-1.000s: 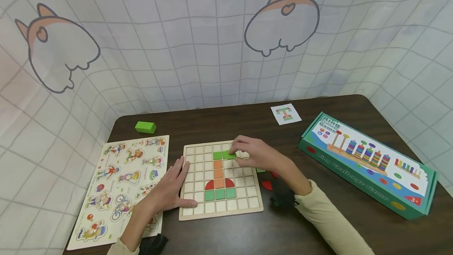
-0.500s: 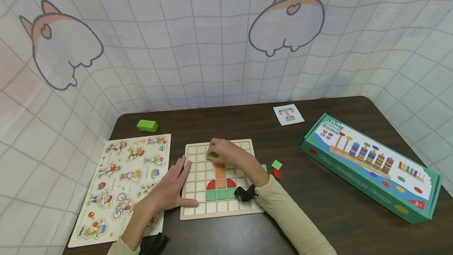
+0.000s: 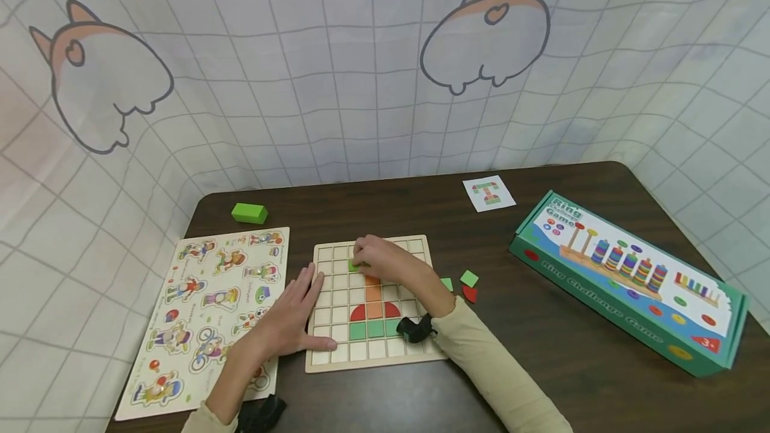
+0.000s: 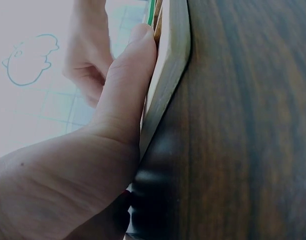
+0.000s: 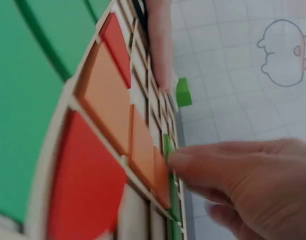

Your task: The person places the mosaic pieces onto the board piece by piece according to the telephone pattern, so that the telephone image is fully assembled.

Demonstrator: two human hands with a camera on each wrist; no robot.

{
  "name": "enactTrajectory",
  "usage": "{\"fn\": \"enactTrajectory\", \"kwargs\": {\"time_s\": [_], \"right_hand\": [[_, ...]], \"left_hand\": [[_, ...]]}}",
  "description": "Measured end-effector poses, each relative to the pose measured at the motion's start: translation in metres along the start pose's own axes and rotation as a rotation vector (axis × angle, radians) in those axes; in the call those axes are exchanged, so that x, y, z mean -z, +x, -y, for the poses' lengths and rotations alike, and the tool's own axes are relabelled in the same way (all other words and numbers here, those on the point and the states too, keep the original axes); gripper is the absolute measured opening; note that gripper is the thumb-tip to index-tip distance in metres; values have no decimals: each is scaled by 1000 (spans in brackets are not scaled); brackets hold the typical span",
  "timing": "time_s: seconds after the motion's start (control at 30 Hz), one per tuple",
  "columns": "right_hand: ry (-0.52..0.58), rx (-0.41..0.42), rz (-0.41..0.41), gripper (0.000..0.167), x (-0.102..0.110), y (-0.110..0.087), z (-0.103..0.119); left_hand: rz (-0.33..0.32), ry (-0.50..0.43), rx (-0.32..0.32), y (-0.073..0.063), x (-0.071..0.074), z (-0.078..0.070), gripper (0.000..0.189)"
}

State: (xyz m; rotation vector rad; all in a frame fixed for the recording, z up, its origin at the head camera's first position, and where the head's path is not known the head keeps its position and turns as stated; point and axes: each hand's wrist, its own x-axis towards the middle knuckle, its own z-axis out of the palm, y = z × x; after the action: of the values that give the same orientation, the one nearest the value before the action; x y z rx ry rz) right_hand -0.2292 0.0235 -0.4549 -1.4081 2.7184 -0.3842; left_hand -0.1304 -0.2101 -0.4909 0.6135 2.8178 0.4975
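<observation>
A wooden grid board lies in front of me in the head view. My left hand rests along its left edge, fingers spread and thumb on the near corner. My right hand reaches over the upper squares, and its fingertips touch a light green tile. In the right wrist view, the right hand's fingers press on that green row, no tile plainly lifted. Below run orange tiles, two red quarter-round tiles and a darker green row. The right hand hides part of the upper row.
Right of the board lie a loose green tile and a red tile. A pattern card and a game box sit farther right. On the left are a picture puzzle board and a green block.
My right hand moved left across the board's upper row between the first and second frames. Since then it has barely shifted, its fingertips staying at the green tile. The left hand stays put.
</observation>
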Motion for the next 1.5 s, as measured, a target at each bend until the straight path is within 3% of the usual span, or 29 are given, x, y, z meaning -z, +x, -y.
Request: {"fn": "enactTrajectory", "kwargs": {"time_s": [0.1, 0.17, 0.4, 0.5, 0.77, 1.03, 1.2, 1.33, 1.5], "right_hand": [[-129, 3, -7, 16, 0, -1, 3], [-147, -6, -16, 18, 3, -4, 6], [93, -12, -174, 31, 35, -36, 13], [115, -27, -197, 34, 43, -57, 7], [120, -158, -160, 37, 41, -118, -22], [169, -198, -48, 41, 32, -177, -54], [200, -175, -5, 41, 29, -192, -61], [193, -134, 5, 38, 29, -195, -62], [186, -144, 56, 31, 32, -195, -65]], "left_hand": [[-8, 0, 6, 0, 0, 0, 126], [-10, -3, 6, 0, -1, 0, 125], [-26, 14, -10, -1, -2, 1, 125], [-24, 16, -19, 0, -2, 1, 125], [-36, 10, -35, 1, -3, 1, 125], [-32, 2, -34, 0, -2, 0, 125], [-31, 11, -34, -1, -2, 2, 124], [-27, 1, -28, -2, -2, 1, 125], [-24, 6, -24, -1, -1, 1, 125]]}}
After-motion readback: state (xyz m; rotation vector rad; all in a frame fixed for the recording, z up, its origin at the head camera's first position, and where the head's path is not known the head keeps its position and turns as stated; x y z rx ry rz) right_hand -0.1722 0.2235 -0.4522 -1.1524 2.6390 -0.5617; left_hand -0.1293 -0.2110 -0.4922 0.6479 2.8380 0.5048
